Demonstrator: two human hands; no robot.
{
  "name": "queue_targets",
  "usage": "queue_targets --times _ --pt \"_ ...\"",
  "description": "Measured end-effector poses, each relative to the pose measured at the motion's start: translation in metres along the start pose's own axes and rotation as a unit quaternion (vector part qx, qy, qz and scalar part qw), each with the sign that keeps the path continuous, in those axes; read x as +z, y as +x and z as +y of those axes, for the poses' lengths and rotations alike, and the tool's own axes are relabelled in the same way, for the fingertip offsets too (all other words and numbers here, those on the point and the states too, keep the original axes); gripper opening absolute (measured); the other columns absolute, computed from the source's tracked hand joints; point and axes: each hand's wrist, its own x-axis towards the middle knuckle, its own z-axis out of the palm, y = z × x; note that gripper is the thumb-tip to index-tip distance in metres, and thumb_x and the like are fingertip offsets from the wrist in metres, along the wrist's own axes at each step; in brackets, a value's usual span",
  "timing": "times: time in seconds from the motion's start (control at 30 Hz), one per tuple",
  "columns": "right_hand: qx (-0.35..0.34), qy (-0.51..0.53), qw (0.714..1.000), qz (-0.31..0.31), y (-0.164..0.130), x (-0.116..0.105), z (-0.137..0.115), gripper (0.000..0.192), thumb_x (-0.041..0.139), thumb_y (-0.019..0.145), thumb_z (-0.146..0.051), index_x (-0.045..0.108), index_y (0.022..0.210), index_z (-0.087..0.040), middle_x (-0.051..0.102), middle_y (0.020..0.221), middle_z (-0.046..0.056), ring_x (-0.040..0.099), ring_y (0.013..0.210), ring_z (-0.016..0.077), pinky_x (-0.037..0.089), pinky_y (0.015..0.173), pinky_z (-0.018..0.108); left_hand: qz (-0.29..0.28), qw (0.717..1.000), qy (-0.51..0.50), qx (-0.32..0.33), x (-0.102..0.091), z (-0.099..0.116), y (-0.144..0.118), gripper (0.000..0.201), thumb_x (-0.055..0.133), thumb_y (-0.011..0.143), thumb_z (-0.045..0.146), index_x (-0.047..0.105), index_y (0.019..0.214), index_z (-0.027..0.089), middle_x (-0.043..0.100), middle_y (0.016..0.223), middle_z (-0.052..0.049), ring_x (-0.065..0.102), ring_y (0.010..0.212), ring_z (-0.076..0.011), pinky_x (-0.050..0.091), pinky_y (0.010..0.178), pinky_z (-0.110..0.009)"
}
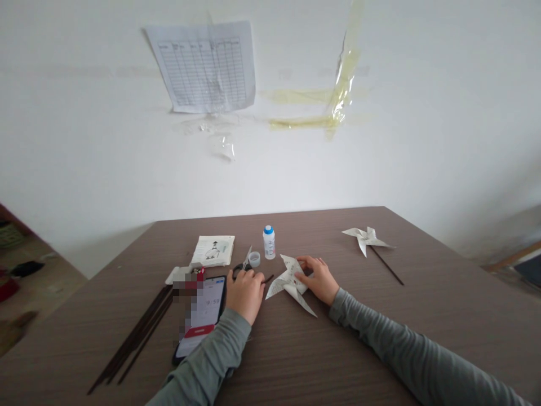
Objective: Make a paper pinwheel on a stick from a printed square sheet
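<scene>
Both arms wear long sleeves of a muted grey-green knit, plain and without print, stripe or logo. The left sleeve [211, 361] ends in a soft cuff at the wrist, where the cloth bunches into a few shallow folds. The right sleeve [406, 349] shows more of its length, with creases running along the forearm and a similar snug cuff. The left hand [245, 293] and right hand [319, 279] are bare: no gloves or watch show, and rings, if any, are too small to make out at this size.
</scene>
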Motion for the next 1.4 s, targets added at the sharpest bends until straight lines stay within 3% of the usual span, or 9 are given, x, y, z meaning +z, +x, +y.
queue_targets --times 0.1,0.27,0.5,0.7,0.8,0.9,1.0,1.23,1.4 --pt "-0.006 0.009 1.000 -0.005 0.001 0.001 0.004 0.043 0.092 0.103 -0.028 0.092 0.146 -0.028 0.101 0.123 0.009 0.092 0.134 0.0395 0.039 0.155 0.078 0.008 1.000 -0.008 0.003 0.009 -0.010 0.000 0.033 0.072 0.121 0.016 0.101 0.131 0.029 0.097 0.136 -0.015 0.085 0.148 -0.0428 0.051 0.148 -0.075" --pt "-0.027 0.025 0.999 -0.005 0.002 -0.001 0.009 0.050 0.104 0.096 -0.041 0.093 0.143 -0.030 0.098 0.118 0.006 0.092 0.128 0.0420 0.042 0.152 0.081 0.029 0.999 -0.013 -0.007 0.020 -0.032 -0.002 0.033 0.077 0.118 0.017 0.102 0.130 0.035 0.098 0.135 -0.011 0.085 0.146 -0.0410 0.053 0.147 -0.073" --pt "-0.048 0.029 0.998 -0.010 0.002 -0.002 0.015 0.064 0.111 0.082 -0.032 0.093 0.143 -0.030 0.095 0.116 0.005 0.090 0.126 0.0434 0.046 0.148 0.082 0.044 0.999 -0.028 -0.009 0.026 -0.044 -0.005 0.027 0.083 0.114 0.018 0.105 0.115 0.035 0.099 0.130 -0.011 0.088 0.141 -0.0424 0.058 0.142 -0.071" --pt "-0.099 0.028 0.995 -0.008 0.002 -0.006 0.021 0.058 0.108 0.083 -0.026 0.096 0.139 -0.029 0.093 0.111 0.004 0.086 0.113 0.0374 0.064 0.125 0.064 0.047 0.998 -0.040 -0.001 0.030 -0.044 -0.007 0.029 0.077 0.118 0.022 0.105 0.119 0.033 0.099 0.133 -0.013 0.087 0.140 -0.0431 0.058 0.140 -0.072" --pt "-0.113 0.025 0.993 -0.006 0.002 -0.009 0.020 0.043 0.106 0.084 -0.023 0.098 0.125 -0.030 0.092 0.108 0.004 0.085 0.110 0.0352 0.067 0.115 0.055 0.046 0.998 -0.042 0.001 0.030 -0.044 -0.009 0.028 0.080 0.115 0.020 0.104 0.119 0.033 0.099 0.134 -0.013 0.086 0.141 -0.0433 0.059 0.138 -0.071" --pt "-0.120 0.014 0.992 -0.018 0.003 -0.013 0.017 0.018 0.105 0.085 -0.022 0.093 0.095 -0.029 0.090 0.099 0.004 0.084 0.106 0.0342 0.066 0.107 0.049 0.046 0.998 -0.036 -0.004 0.028 -0.043 -0.010 0.030 0.079 0.113 0.016 0.104 0.117 0.032 0.098 0.133 -0.013 0.087 0.143 -0.0437 0.058 0.140 -0.072" --pt "-0.127 0.014 0.991 -0.033 0.003 -0.017 0.014 0.024 0.104 0.086 -0.023 0.083 0.077 -0.029 0.087 0.091 0.004 0.082 0.103 0.0339 0.065 0.104 0.048 0.037 0.999 -0.024 -0.009 0.025 -0.041 -0.010 0.029 0.078 0.113 0.015 0.102 0.116 0.031 0.098 0.130 -0.014 0.088 0.144 -0.0440 0.058 0.141 -0.072" --pt "-0.112 0.051 0.992 -0.032 0.000 -0.022 0.011 0.019 0.107 0.091 -0.037 0.091 0.090 -0.026 0.094 0.099 0.008 0.086 0.104 0.0357 0.069 0.109 0.053 0.020 0.999 -0.030 -0.022 0.020 -0.036 -0.011 0.029 0.074 0.116 0.015 0.098 0.118 0.032 0.098 0.130 -0.012 0.086 0.143 -0.0410 0.054 0.142 -0.068" --pt "-0.118 0.073 0.989 -0.042 0.000 -0.025 0.008 0.029 0.107 0.097 -0.052 0.090 0.093 -0.029 0.094 0.099 0.005 0.087 0.106 0.0352 0.062 0.133 0.064 0.031 0.998 -0.054 -0.022 0.018 -0.034 -0.010 0.038 0.067 0.119 0.012 0.098 0.127 0.032 0.099 0.133 -0.013 0.088 0.138 -0.0384 0.054 0.140 -0.065"
